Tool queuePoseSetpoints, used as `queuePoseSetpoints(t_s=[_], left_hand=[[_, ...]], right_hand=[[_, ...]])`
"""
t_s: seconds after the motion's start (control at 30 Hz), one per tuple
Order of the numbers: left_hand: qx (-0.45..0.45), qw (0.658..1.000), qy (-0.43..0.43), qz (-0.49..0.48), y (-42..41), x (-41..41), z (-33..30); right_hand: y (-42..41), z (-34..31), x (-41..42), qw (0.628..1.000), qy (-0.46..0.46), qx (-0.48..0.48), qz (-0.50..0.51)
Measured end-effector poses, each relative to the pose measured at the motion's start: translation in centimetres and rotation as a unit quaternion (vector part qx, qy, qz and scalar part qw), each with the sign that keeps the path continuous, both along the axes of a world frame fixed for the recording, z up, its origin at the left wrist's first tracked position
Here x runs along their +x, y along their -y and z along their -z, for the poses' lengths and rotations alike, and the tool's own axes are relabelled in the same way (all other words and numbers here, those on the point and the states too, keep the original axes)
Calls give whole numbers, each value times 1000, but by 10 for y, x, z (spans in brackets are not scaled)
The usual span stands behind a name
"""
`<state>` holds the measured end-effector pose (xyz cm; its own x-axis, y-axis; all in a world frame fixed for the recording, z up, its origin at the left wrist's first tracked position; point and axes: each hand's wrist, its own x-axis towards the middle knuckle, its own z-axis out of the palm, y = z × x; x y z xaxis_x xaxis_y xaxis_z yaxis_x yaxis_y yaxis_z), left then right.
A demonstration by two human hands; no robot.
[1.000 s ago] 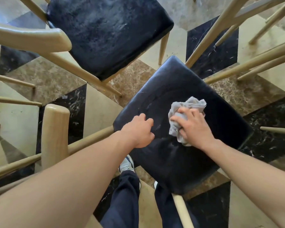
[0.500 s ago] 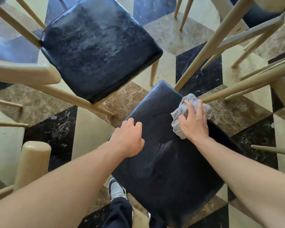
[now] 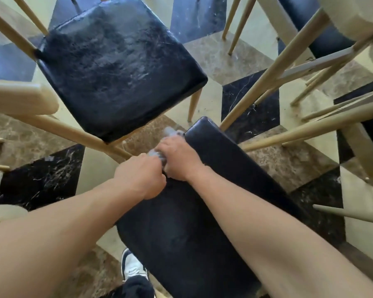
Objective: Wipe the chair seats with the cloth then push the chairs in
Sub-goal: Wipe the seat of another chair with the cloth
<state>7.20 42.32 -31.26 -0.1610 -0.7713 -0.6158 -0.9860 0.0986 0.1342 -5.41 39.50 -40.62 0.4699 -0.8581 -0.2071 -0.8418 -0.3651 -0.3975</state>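
patterned marble floor in black, brown and cream lies under pale wooden chairs. the near chair seat, black and padded, carries both hands at its left edge. the right hand presses a grey cloth there, fingers curled over it. the left hand touches it, fingers curled together; whether they hold anything cannot be told. a second black seat sits beyond.

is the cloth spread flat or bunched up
Bunched up: only small crumpled bits of the cloth show around the right hand at the seat edge.
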Motion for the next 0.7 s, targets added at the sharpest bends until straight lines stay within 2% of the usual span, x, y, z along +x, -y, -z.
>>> queuePoseSetpoints(t_s=[0.07, 0.13, 0.23, 0.3, 0.37, 0.4, 0.47, 0.57, 0.63, 0.7], left_hand=[[6, 1000, 1, 5, -1, 1, -1], [18, 1000, 12, 21, -3, 0, -2], [39, 998, 38, 24, -6, -1, -4], [36, 999, 34, 16, -8, -5, -6], [25, 999, 37, -10, -13, -2, -7], [28, 998, 39, -28, -16, -1, -6], [45, 996, 42, -65, -25, 4, -6], [79, 990, 68, -94, -38, 11, -8], [137, 981, 115, -77, -44, 15, -13], [198, 967, 155, -35, -46, 20, -19]], right_hand=[[-29, 1, 1, 997, 57, 20, -38], [-39, -1, -21, 994, 99, 41, -35], [-20, -8, -56, 998, 60, 33, -4], [4, -8, -65, 997, 23, 14, 74], [23, -7, -46, 987, -1, 5, 162], [27, -6, -33, 987, -19, 4, 161], [19, -8, -2, 995, -30, 29, 93], [-44, -8, 39, 993, 77, 86, 12], [-106, -14, 53, 985, 120, 124, 7], [-158, -23, 59, 981, 127, 138, -51]])
